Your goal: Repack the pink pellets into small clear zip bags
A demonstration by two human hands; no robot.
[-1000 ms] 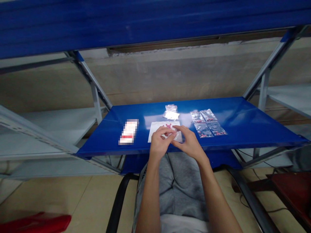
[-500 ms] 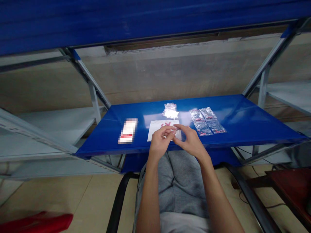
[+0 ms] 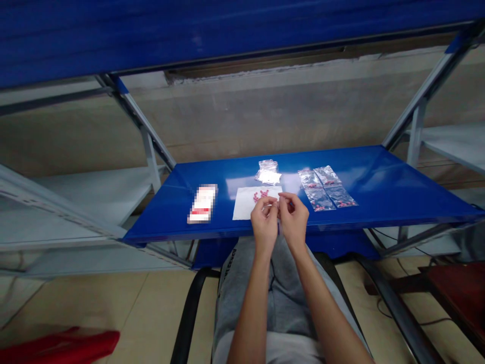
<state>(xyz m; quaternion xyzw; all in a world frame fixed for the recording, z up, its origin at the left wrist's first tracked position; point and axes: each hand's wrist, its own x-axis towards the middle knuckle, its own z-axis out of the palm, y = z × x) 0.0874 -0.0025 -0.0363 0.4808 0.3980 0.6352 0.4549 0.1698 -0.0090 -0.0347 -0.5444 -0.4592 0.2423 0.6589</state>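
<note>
The person sits on a chair with a black arm (image 3: 187, 313) and holds both bare hands up close together, just over the near edge of a shiny blue metal shelf (image 3: 382, 187). The left hand (image 3: 264, 220) and the right hand (image 3: 293, 217) nearly touch. Each thumb presses toward its fingers, in a small pinch. Something thin and see-through seems to sit between the two pinches, maybe a small clear plastic bag, but it is too clear and too small to be sure. So I cannot tell if the fingers are clamped on it or only close to it.

The hands are up off the shelf, and this may give them room to work on a small thing with care. Just beside them lies a flat white paper sheet (image 3: 252, 205). Tiny pink pieces (image 3: 260, 195) sit on it in a small group, and the white likely makes them easy to see. Past the paper is a small pile of clear plastic bags (image 3: 269, 173). To the right, four clear bags with pink pieces inside (image 3: 327, 188) lie side by side in a neat block, which keeps them apart from the loose pieces. To the left lies a blurred white and red packet (image 3: 202, 203).
</note>
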